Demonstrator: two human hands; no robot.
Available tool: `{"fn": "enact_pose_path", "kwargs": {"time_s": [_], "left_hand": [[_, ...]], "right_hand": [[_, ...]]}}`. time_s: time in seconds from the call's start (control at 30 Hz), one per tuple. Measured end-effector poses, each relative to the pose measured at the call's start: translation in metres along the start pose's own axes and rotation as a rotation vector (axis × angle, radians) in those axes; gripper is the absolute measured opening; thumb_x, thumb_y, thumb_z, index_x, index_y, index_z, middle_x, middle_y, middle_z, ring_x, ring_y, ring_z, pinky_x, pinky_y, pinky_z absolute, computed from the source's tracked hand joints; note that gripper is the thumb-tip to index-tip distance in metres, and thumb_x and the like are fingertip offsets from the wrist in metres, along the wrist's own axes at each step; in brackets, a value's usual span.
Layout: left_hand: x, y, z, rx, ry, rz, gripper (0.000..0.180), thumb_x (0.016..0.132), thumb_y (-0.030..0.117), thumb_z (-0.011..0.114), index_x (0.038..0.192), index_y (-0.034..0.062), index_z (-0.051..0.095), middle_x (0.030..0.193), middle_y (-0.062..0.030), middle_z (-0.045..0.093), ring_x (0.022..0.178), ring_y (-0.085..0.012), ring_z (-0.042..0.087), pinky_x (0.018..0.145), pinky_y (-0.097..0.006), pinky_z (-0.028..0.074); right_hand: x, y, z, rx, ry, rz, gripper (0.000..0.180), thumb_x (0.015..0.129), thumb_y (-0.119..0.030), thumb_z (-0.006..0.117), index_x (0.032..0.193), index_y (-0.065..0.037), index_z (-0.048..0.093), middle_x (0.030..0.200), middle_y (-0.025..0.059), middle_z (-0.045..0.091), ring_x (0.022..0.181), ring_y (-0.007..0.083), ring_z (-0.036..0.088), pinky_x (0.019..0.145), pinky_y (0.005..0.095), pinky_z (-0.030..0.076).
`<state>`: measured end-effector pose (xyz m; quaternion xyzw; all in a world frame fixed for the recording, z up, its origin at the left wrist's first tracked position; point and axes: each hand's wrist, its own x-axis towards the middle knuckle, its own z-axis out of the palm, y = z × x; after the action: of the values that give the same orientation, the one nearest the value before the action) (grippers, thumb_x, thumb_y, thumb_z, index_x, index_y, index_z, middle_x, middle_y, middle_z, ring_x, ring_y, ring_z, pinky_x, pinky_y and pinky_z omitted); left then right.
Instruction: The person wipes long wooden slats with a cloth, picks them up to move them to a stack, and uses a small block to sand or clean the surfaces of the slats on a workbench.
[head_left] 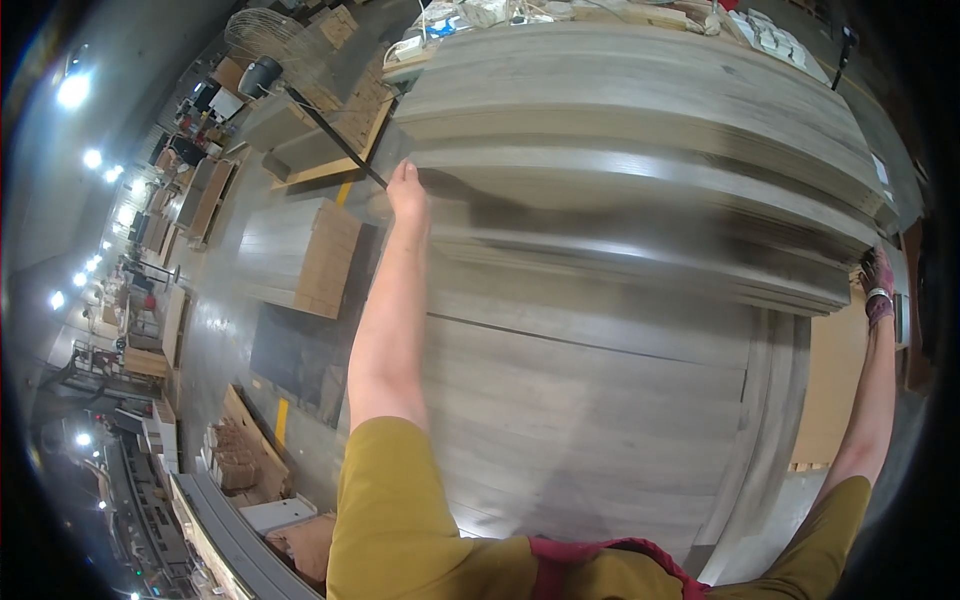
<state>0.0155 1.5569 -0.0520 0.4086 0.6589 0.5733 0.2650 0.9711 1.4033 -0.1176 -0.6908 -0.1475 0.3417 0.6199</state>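
Long grey wood-grain boards (630, 170) span the space between my outstretched arms, and their front edges are smeared by motion. My left hand (407, 190), bare, is closed at their left end with its fingers pressed together. At the right end, my right hand (877, 275), in a dark reddish glove, grips the board edge, its fingertips partly hidden. How many boards are held cannot be made out. Closer to me lies a flat layer of similar grey boards (590, 400) with a narrow dark gap across it. Beyond my hands rises a stack of grey boards (640, 75).
A fan (262, 75) on a black pole (335, 135) stands past my left hand. On the left floor are a block of stacked boards (300, 255) and a pallet with brown pieces (235, 450). Brown cardboard (835, 380) lies at the right. Clutter (480, 18) tops the far end.
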Motion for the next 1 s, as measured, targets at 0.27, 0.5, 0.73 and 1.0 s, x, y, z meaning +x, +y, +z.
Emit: {"fn": "enact_pose_path", "kwargs": {"time_s": [0.27, 0.5, 0.73, 1.0], "left_hand": [[0.011, -0.009, -0.024, -0.134, 0.021, -0.055, 0.031, 0.095, 0.025, 0.054, 0.122, 0.0131, 0.060, 0.098, 0.0065, 0.061, 0.080, -0.0070, 0.050, 0.069, -0.026, 0.039], [0.018, 0.005, 0.000, -0.115, -0.097, -0.153, 0.054, 0.093, 0.038, 0.052, 0.134, 0.0030, 0.046, 0.134, -0.0108, 0.049, 0.122, -0.0244, 0.045, 0.102, -0.040, 0.034], [0.076, -0.064, -0.056, -0.273, -0.255, -0.350, 0.053, 0.092, 0.043, 0.052, 0.134, 0.0102, 0.048, 0.136, -0.0051, 0.051, 0.126, -0.0209, 0.044, 0.105, -0.040, 0.027], [0.084, -0.055, -0.046, -0.155, -0.271, -0.392, 0.066, 0.090, 0.055, 0.051, 0.141, 0.0158, 0.038, 0.150, -0.0025, 0.033, 0.137, -0.0198, 0.029, 0.106, -0.044, 0.020]], "right_hand": [[0.018, 0.017, 0.005, -0.258, -0.031, -0.128, 0.062, 0.077, -0.018, 0.067, 0.135, -0.011, 0.045, 0.131, 0.0087, 0.052, 0.118, 0.0241, 0.051, 0.095, 0.0326, 0.041], [-0.014, -0.009, -0.010, -1.308, 0.032, -0.587, 0.057, 0.076, -0.013, 0.064, 0.131, -0.009, 0.048, 0.128, 0.0147, 0.054, 0.117, 0.0304, 0.052, 0.097, 0.0369, 0.042], [-0.129, -0.034, 0.091, -0.764, 0.224, -0.330, 0.046, 0.087, -0.041, 0.050, 0.108, -0.002, 0.062, 0.106, 0.0218, 0.064, 0.100, 0.0373, 0.060, 0.087, 0.0444, 0.044], [-0.159, -0.041, 0.085, -0.699, 0.246, -0.284, 0.053, 0.085, -0.051, 0.056, 0.110, -0.005, 0.063, 0.100, 0.0139, 0.065, 0.084, 0.0227, 0.060, 0.072, 0.0380, 0.046]]}}
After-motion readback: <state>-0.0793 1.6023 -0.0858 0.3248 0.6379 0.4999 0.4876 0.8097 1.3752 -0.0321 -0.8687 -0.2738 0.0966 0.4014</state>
